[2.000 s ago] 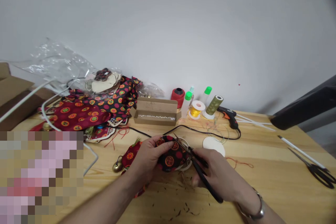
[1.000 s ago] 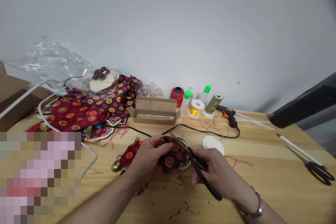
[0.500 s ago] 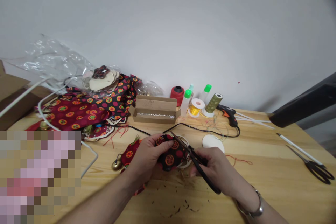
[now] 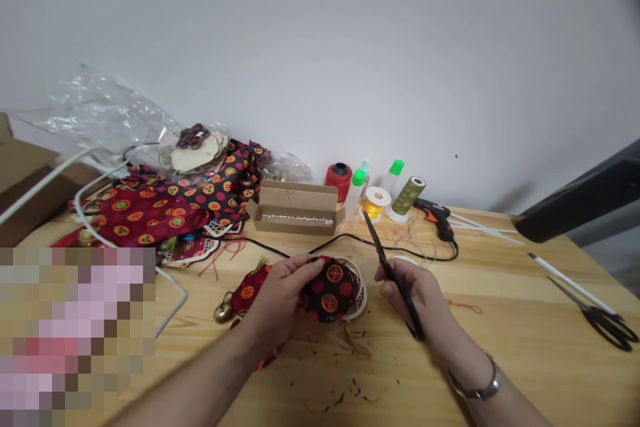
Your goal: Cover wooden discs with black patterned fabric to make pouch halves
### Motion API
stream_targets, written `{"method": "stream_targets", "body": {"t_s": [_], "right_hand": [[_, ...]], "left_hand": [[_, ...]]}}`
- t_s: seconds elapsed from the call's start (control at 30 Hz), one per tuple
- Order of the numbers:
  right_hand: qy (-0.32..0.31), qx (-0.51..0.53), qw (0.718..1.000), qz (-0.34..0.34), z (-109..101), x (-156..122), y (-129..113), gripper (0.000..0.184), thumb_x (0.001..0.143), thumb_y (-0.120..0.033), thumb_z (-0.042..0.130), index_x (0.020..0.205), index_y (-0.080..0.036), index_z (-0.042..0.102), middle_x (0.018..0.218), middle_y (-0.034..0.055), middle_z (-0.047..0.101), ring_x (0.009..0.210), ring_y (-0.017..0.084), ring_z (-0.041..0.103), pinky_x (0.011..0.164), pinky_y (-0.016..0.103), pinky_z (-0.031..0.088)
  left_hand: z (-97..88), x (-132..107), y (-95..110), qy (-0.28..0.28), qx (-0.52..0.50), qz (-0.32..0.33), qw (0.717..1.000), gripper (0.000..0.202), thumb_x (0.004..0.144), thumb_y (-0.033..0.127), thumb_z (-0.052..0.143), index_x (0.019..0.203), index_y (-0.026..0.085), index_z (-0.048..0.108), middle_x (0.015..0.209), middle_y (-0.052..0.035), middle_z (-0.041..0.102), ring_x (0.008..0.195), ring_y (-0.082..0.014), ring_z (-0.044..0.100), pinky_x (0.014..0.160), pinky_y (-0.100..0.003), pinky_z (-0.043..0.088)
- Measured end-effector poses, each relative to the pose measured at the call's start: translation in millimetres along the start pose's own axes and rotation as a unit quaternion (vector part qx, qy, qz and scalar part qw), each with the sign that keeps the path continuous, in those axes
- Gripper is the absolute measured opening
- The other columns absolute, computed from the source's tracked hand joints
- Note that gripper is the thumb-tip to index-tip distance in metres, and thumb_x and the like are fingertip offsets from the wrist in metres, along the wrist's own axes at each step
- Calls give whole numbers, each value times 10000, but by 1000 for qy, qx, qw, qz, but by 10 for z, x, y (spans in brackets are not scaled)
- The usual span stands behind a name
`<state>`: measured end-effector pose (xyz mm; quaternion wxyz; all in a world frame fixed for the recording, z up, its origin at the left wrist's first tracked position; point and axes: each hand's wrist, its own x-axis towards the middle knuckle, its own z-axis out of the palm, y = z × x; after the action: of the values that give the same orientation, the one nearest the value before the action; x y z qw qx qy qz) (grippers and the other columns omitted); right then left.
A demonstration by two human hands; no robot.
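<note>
My left hand (image 4: 285,297) grips a round piece of black cloth (image 4: 325,290) with red and orange flower patterns, its thumb lying on top. A white openwork ring (image 4: 361,290) shows under the cloth's right edge. In my right hand (image 4: 417,297) is a pair of black scissors (image 4: 387,260), with blades pointing up and away, apart from the cloth. A dark red patterned cloth piece (image 4: 247,288) with a brass bell (image 4: 223,310) lies left of my left hand, partly hidden by it. Dark cloth scraps (image 4: 355,390) are scattered on the wood below.
Behind stand an open cardboard box (image 4: 300,200) with beads, a red thread spool (image 4: 339,180), yellow cord (image 4: 373,207), green thread (image 4: 409,197) and green-capped bottles. Glue gun (image 4: 437,217) and its black cable lie behind. More scissors (image 4: 595,320) rest right; patterned cloth (image 4: 145,210) is heaped left.
My right hand has drawn the scissors away from the cloth, up and to the right, and their blades look closed. My left hand still holds the cloth in nearly the same place.
</note>
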<state>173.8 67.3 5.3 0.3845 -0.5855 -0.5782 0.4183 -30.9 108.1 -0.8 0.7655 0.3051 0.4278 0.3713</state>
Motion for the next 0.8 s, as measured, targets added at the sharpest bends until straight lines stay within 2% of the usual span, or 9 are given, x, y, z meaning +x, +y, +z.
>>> {"method": "stream_targets", "body": {"t_s": [0.13,0.23,0.33,0.4,0.57,0.8], "right_hand": [[-2,8,1000,11,7,-11,39,305,689,-417,698,728,-179,511,574,-58,418,531,91,329,468,206,268],[-25,-7,1000,-3,-5,-36,32,308,722,-431,671,796,-180,509,618,-50,438,557,100,353,492,212,290],[-38,-51,997,-42,-29,-56,-13,313,746,-423,646,883,-196,479,684,-40,471,606,117,374,525,217,314],[-51,-90,993,-51,-36,-60,-62,300,736,-405,658,869,-203,479,695,-40,485,621,122,372,539,220,312],[-104,-167,980,-34,-10,-69,-170,261,691,-355,721,784,-206,527,676,-43,520,612,124,390,537,224,289],[-97,-227,969,-16,5,-85,-209,230,658,-326,742,781,-216,582,718,-45,588,635,132,432,543,226,312]], "left_hand": [[22,15,8,0,-30,-3,1000,195,681,275,708,798,119,706,720,-78,735,584,-183,672,504,-248,529],[20,22,8,-31,-29,4,999,222,724,302,690,833,110,714,748,-85,741,608,-171,678,567,-246,538],[7,23,1,-48,-29,-1,998,242,709,269,728,889,109,705,783,-93,745,638,-175,683,632,-280,553],[-1,24,-5,-41,-33,-4,999,262,670,222,762,899,111,700,790,-93,746,648,-186,686,652,-311,559],[-6,39,-10,-36,-30,4,999,288,658,217,773,915,106,705,792,-101,749,653,-197,690,645,-326,564],[8,19,4,-22,-5,12,1000,298,637,241,788,887,100,712,775,-96,747,661,-202,691,620,-302,563]]}}
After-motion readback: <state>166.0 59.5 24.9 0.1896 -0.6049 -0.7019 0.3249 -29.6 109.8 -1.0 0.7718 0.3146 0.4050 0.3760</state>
